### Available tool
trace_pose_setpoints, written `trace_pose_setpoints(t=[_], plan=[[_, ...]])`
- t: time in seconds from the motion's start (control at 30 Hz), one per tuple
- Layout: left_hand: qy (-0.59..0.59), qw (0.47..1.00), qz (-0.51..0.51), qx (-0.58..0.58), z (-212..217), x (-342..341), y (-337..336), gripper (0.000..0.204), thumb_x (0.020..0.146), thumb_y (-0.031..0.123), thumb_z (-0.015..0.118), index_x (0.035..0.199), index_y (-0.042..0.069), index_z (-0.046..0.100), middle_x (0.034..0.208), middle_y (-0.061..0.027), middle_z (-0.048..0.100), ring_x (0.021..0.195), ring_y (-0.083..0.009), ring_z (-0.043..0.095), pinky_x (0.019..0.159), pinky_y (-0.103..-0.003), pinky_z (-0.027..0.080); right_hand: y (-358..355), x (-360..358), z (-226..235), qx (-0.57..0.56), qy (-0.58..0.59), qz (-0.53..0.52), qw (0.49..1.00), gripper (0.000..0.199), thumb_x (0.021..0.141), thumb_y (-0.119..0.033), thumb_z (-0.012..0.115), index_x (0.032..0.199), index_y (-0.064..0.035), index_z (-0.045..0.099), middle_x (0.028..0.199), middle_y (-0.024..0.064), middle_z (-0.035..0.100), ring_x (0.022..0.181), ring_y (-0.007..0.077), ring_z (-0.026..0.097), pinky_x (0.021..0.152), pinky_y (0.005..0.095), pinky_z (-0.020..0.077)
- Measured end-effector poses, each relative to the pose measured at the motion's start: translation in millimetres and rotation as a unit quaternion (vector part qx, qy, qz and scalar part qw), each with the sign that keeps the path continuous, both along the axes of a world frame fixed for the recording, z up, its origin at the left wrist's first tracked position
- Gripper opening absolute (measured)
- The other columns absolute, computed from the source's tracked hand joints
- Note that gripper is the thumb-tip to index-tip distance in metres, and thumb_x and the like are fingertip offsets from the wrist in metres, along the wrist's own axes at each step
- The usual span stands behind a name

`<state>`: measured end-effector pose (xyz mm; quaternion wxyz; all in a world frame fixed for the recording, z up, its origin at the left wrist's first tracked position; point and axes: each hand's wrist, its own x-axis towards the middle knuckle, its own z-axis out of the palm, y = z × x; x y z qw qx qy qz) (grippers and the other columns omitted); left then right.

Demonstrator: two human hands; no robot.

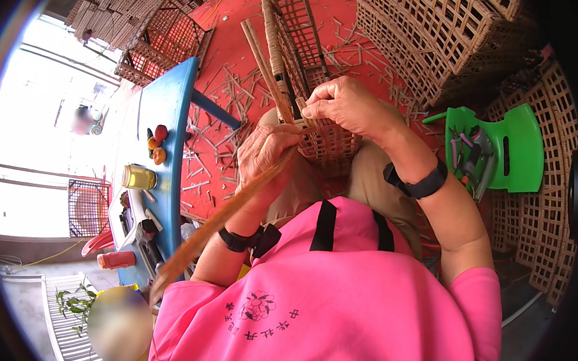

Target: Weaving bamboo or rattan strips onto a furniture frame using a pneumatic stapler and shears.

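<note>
A woven lattice basket frame (331,147) stands between my knees, its wrapped edge (269,27) reaching away from me. My left hand (269,153) is closed at its near corner, gripping a long brown weaving strip (227,210). The strip's loose length trails down past my left forearm toward my shoulder. Just right of that corner, my right hand (352,107) pinches a narrow weaving strip between thumb and forefinger. Fingers partly cover where the strips meet the frame. Pale slats (255,49) lean along the frame's left side.
A blue table (177,100) at left carries fruit (157,138) and a yellowish jar (139,177). Pliers and other tools (471,152) lie on a green stool (526,144) at right. Woven panels (427,45) are stacked beyond; cut scraps litter the red floor (225,83).
</note>
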<state>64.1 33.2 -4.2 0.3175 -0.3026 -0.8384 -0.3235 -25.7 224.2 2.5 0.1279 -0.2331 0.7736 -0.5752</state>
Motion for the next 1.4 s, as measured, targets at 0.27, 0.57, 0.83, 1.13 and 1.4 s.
trace_pose_setpoints(t=[0.27,0.57,0.83,1.13,1.4], plan=[[0.003,1.000,-0.006,-0.005,2,-4,2,0.017,0.079,-0.009,0.070,0.090,0.001,0.061,0.090,-0.0134,0.070,0.081,-0.0263,0.069,0.073,-0.033,0.054,2,1,4,0.039,0.016,0.022,0.999,0.021,0.087,-0.018,0.069,0.092,0.0020,0.074,0.076,0.0020,0.068,0.073,0.0068,0.058,0.066,0.0276,0.0475],[-0.115,0.991,-0.008,-0.067,28,-18,0,0.013,0.081,-0.003,0.069,0.090,0.003,0.061,0.084,-0.0107,0.066,0.077,-0.0281,0.068,0.068,-0.036,0.053,-1,-1,-5,-0.005,0.037,0.007,0.999,0.024,0.081,-0.025,0.072,0.086,-0.0016,0.075,0.073,0.0139,0.069,0.066,0.0193,0.066,0.067,0.0346,0.0505],[0.001,0.998,-0.035,-0.054,10,-10,-3,0.018,0.081,-0.007,0.069,0.091,0.003,0.059,0.089,-0.0118,0.069,0.079,-0.0274,0.068,0.069,-0.034,0.053,1,1,-4,0.014,0.061,-0.008,0.998,0.023,0.082,-0.025,0.071,0.087,-0.0028,0.075,0.073,0.0136,0.070,0.066,0.0219,0.067,0.067,0.0358,0.0507],[0.035,0.995,0.018,0.088,-31,-3,-7,0.026,0.080,-0.014,0.074,0.091,0.002,0.056,0.095,-0.0166,0.071,0.084,-0.0236,0.070,0.071,-0.030,0.055,-4,6,-4,0.020,0.065,-0.022,0.997,0.021,0.083,-0.024,0.070,0.085,-0.0037,0.076,0.072,0.0143,0.069,0.065,0.0246,0.067,0.067,0.0370,0.0506],[0.039,0.994,0.016,0.101,-37,-3,-7,0.022,0.080,-0.008,0.073,0.091,0.003,0.057,0.096,-0.0141,0.071,0.082,-0.0275,0.069,0.067,-0.035,0.053,-4,4,-4,0.008,0.047,-0.004,0.999,0.023,0.083,-0.025,0.071,0.085,-0.0022,0.075,0.071,0.0142,0.068,0.065,0.0243,0.066,0.065,0.0366,0.0500]])
